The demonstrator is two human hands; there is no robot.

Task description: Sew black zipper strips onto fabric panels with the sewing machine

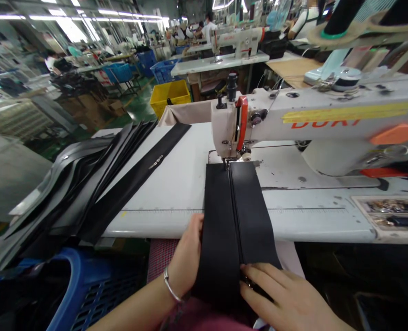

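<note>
A long black panel [219,220] with a zipper [235,211] down its middle lies on the sewing table and hangs over the front edge. Its far end sits under the presser foot [226,163] of the sewing machine [236,124]. My left hand [189,255] is closed on the panel's left edge, with the fingertips hidden behind it. On the near part of the panel, my right hand [276,289] grips around the zipper line. Small shiny metal, perhaps the zipper slider, shows between its fingers, and the thumb is hidden.
Left on the table is a stack of black strips [86,170], with one separate strip [135,184] bearing metal zipper pulls. A blue basket [73,276] stands below at left. Behind the table are a yellow bin [171,94] and another sewing machine [240,41]; people sit farther back.
</note>
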